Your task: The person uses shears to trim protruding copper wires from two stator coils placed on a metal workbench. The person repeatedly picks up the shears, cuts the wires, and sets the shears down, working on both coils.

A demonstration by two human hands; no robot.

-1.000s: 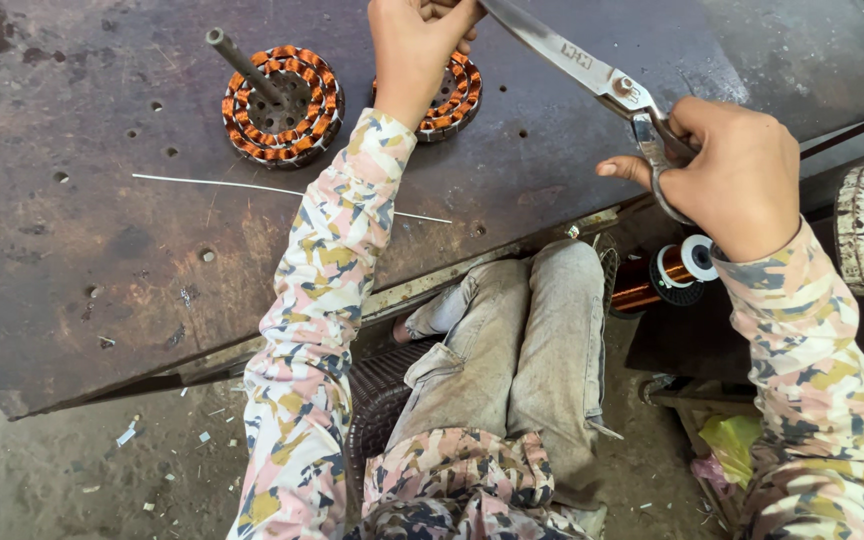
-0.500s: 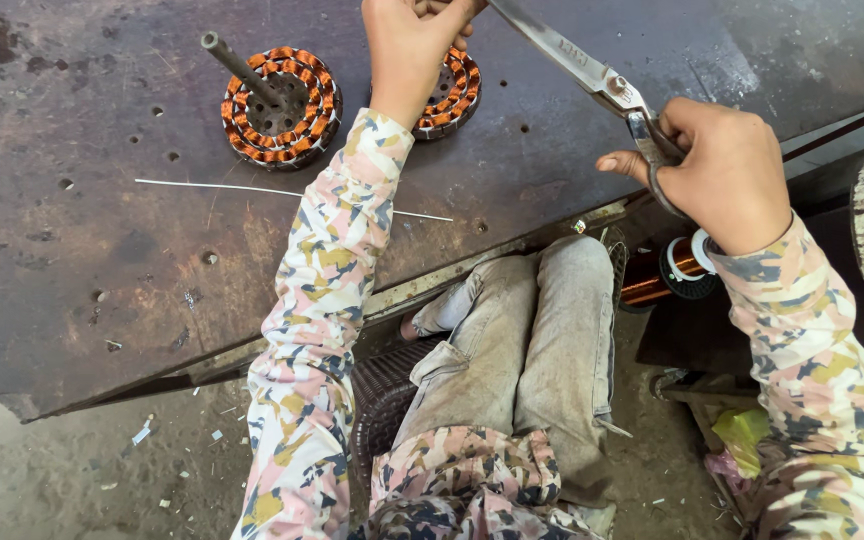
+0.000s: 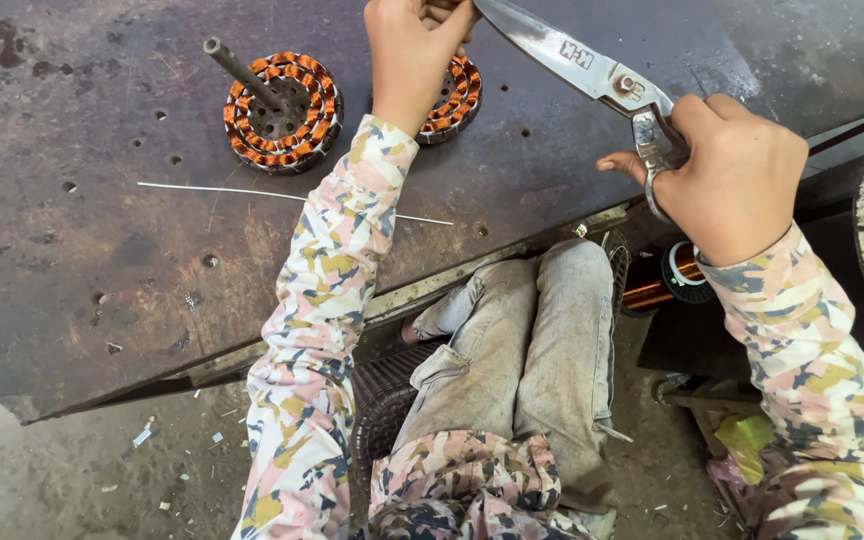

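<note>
At the top centre of the frame the left hand (image 3: pixel 414 55) rests on a copper-wound stator (image 3: pixel 455 95), its grip closed around something at the upper edge that cannot be made out. The right hand (image 3: pixel 737 175), at the right, has its grip closed through the handles of large steel scissors (image 3: pixel 592 70), whose blades reach up-left toward the left hand. A second stator (image 3: pixel 282 112) with a metal rod (image 3: pixel 237 68) standing in it lies at upper left on the rusty table (image 3: pixel 72 260). A thin wire (image 3: pixel 222 189) lies below it.
</note>
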